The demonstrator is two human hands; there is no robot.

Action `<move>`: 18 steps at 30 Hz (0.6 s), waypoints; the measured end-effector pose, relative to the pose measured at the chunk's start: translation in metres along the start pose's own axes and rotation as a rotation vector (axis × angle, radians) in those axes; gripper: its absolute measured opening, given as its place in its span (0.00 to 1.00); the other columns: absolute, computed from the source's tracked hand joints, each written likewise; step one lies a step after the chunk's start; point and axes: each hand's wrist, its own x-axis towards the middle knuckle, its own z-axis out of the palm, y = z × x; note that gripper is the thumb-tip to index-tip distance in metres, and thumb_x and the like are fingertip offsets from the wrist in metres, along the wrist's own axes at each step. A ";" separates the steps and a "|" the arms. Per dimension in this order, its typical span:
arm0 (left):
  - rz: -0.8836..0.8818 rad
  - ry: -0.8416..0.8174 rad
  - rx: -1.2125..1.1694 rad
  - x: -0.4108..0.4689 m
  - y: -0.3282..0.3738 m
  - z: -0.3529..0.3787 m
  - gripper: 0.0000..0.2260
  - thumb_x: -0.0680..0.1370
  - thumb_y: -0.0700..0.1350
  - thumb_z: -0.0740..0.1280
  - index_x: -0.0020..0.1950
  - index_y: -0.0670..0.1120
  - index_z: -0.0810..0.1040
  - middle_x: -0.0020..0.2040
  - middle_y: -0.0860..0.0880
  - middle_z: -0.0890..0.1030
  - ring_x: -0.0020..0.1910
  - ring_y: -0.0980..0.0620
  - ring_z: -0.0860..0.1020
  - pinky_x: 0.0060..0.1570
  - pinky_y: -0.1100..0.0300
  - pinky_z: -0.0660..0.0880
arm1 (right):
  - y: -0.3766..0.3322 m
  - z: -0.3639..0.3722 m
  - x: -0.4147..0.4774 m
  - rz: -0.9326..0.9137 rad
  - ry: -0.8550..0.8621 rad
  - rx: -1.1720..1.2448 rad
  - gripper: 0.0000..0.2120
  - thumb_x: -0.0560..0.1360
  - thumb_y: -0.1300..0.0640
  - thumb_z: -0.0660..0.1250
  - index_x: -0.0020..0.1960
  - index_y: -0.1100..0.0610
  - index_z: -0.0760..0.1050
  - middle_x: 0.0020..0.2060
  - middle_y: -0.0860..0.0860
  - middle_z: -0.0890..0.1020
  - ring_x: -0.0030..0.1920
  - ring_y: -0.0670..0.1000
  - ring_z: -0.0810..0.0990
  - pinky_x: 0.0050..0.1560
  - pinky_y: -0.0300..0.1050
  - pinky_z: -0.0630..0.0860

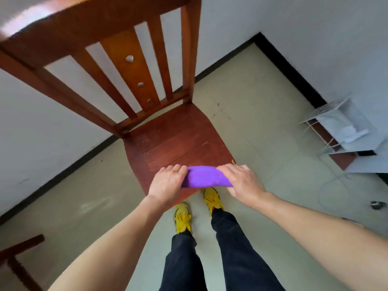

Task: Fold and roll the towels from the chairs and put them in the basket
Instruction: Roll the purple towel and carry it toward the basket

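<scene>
A small purple cloth towel [206, 177], folded into a narrow band, lay across the front edge of the seat of a reddish-brown wooden slat-back chair [178, 139]. The person's left hand [168, 184] held the band's left end, its fingers curled over the top of the cloth. The right hand [243, 181] held the right end the same way, fingers bent over the upper edge and the knuckles turned toward the camera. Both bare forearms reached in from the bottom corners of the view. Below the seat edge stood the person's yellow laced shoes [182, 217] and dark trousers [237, 248] on a pale tiled floor [252, 122]. A white wire rack [336, 131] draped with white sheeting stood against the wall at right, well apart from the chair. Part of another brown wooden piece [19, 259] showed at the lower left corner.
</scene>
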 end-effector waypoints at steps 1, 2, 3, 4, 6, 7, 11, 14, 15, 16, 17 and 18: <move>0.042 0.000 0.056 -0.005 0.010 -0.008 0.19 0.70 0.56 0.58 0.48 0.43 0.77 0.41 0.44 0.79 0.40 0.40 0.79 0.40 0.51 0.74 | -0.002 -0.009 -0.015 0.035 0.023 -0.004 0.29 0.59 0.63 0.75 0.59 0.57 0.75 0.51 0.52 0.81 0.49 0.56 0.81 0.46 0.50 0.77; 0.077 -0.011 0.122 -0.009 0.019 -0.014 0.16 0.69 0.55 0.66 0.47 0.44 0.77 0.40 0.45 0.79 0.38 0.42 0.79 0.37 0.52 0.74 | -0.006 -0.017 -0.031 0.073 0.039 -0.012 0.29 0.59 0.63 0.75 0.60 0.57 0.74 0.51 0.52 0.81 0.50 0.56 0.82 0.46 0.50 0.77; 0.115 -0.004 0.177 -0.012 0.027 -0.019 0.18 0.65 0.55 0.73 0.47 0.45 0.76 0.39 0.47 0.78 0.37 0.43 0.78 0.35 0.53 0.74 | -0.009 -0.023 -0.046 0.109 0.060 -0.015 0.30 0.59 0.62 0.75 0.60 0.57 0.74 0.52 0.52 0.81 0.50 0.56 0.82 0.45 0.50 0.78; 0.169 -0.011 0.224 -0.015 0.037 -0.025 0.22 0.62 0.56 0.77 0.48 0.46 0.76 0.39 0.48 0.77 0.36 0.45 0.77 0.34 0.54 0.74 | -0.013 -0.032 -0.066 0.154 0.084 -0.023 0.30 0.59 0.62 0.76 0.60 0.56 0.73 0.52 0.52 0.81 0.50 0.56 0.82 0.45 0.49 0.78; 0.259 -0.005 0.295 -0.023 0.062 -0.038 0.25 0.59 0.53 0.78 0.50 0.47 0.73 0.40 0.48 0.76 0.37 0.45 0.76 0.35 0.53 0.73 | -0.021 -0.049 -0.105 0.230 0.151 -0.038 0.32 0.57 0.61 0.77 0.60 0.55 0.73 0.52 0.51 0.81 0.48 0.56 0.82 0.43 0.48 0.77; 0.297 -0.002 0.326 -0.026 0.076 -0.045 0.25 0.60 0.51 0.78 0.51 0.47 0.73 0.41 0.49 0.76 0.38 0.45 0.76 0.35 0.53 0.73 | -0.025 -0.056 -0.125 0.265 0.192 -0.044 0.32 0.56 0.61 0.77 0.59 0.55 0.73 0.51 0.51 0.82 0.47 0.55 0.82 0.42 0.48 0.77; 0.531 0.059 0.397 -0.044 0.149 -0.066 0.23 0.59 0.41 0.74 0.52 0.45 0.75 0.41 0.48 0.77 0.37 0.45 0.76 0.34 0.55 0.73 | -0.032 -0.076 -0.214 0.451 0.292 -0.050 0.31 0.56 0.59 0.77 0.58 0.53 0.72 0.48 0.49 0.81 0.45 0.54 0.82 0.41 0.47 0.77; 0.721 0.101 0.447 -0.057 0.212 -0.070 0.23 0.58 0.39 0.73 0.52 0.45 0.75 0.40 0.47 0.77 0.36 0.44 0.77 0.33 0.55 0.73 | -0.034 -0.081 -0.289 0.603 0.353 -0.075 0.28 0.58 0.59 0.75 0.56 0.52 0.71 0.46 0.49 0.81 0.45 0.53 0.82 0.41 0.47 0.76; 0.765 0.102 0.461 -0.063 0.235 -0.070 0.24 0.58 0.39 0.73 0.52 0.45 0.74 0.39 0.48 0.77 0.35 0.44 0.77 0.33 0.55 0.73 | -0.035 -0.079 -0.316 0.646 0.384 -0.083 0.27 0.59 0.59 0.75 0.56 0.52 0.71 0.46 0.48 0.81 0.45 0.53 0.81 0.41 0.47 0.76; 0.837 0.125 0.465 -0.072 0.263 -0.067 0.24 0.57 0.38 0.73 0.52 0.45 0.74 0.38 0.48 0.77 0.34 0.44 0.77 0.32 0.55 0.73 | -0.038 -0.080 -0.349 0.713 0.399 -0.085 0.26 0.59 0.59 0.74 0.56 0.52 0.72 0.47 0.48 0.81 0.45 0.53 0.81 0.42 0.47 0.75; 0.892 0.132 0.480 -0.080 0.288 -0.064 0.25 0.56 0.38 0.73 0.52 0.45 0.73 0.38 0.48 0.77 0.34 0.45 0.77 0.31 0.56 0.72 | -0.041 -0.078 -0.377 0.761 0.414 -0.093 0.25 0.60 0.58 0.73 0.56 0.52 0.72 0.47 0.48 0.81 0.46 0.53 0.81 0.43 0.47 0.75; 0.938 0.160 0.488 -0.088 0.310 -0.060 0.26 0.54 0.37 0.73 0.51 0.45 0.73 0.37 0.48 0.77 0.33 0.45 0.76 0.30 0.57 0.72 | -0.042 -0.077 -0.402 0.807 0.423 -0.104 0.24 0.61 0.58 0.72 0.56 0.52 0.73 0.48 0.48 0.81 0.46 0.53 0.81 0.43 0.47 0.75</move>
